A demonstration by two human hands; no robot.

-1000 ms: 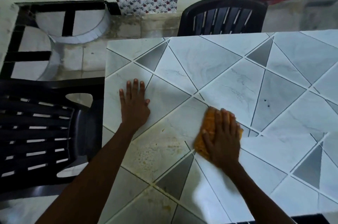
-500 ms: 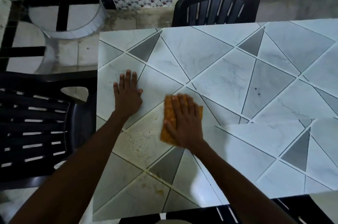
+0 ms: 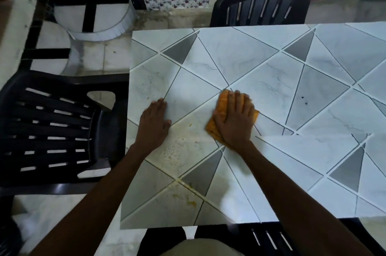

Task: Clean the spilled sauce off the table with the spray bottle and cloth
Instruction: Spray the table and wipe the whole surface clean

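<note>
An orange cloth (image 3: 221, 107) lies flat on the tiled table (image 3: 271, 71), and my right hand (image 3: 235, 118) presses down on it with straight fingers. My left hand (image 3: 154, 123) rests flat on the table near its left edge, fingers together. Between and below the hands the tiles carry a smeared yellowish sauce film (image 3: 181, 151). Thicker orange-yellow sauce blobs (image 3: 189, 202) sit near the table's front edge. No spray bottle is in view.
A black plastic chair (image 3: 54, 130) stands against the table's left side. Another black chair (image 3: 259, 8) is at the far side, and a third chair (image 3: 265, 237) is under me at the front edge. Tiled floor lies to the left.
My right hand slid the cloth left across the smear, then back right and slightly away from me. My left hand stayed planted flat on the table.
</note>
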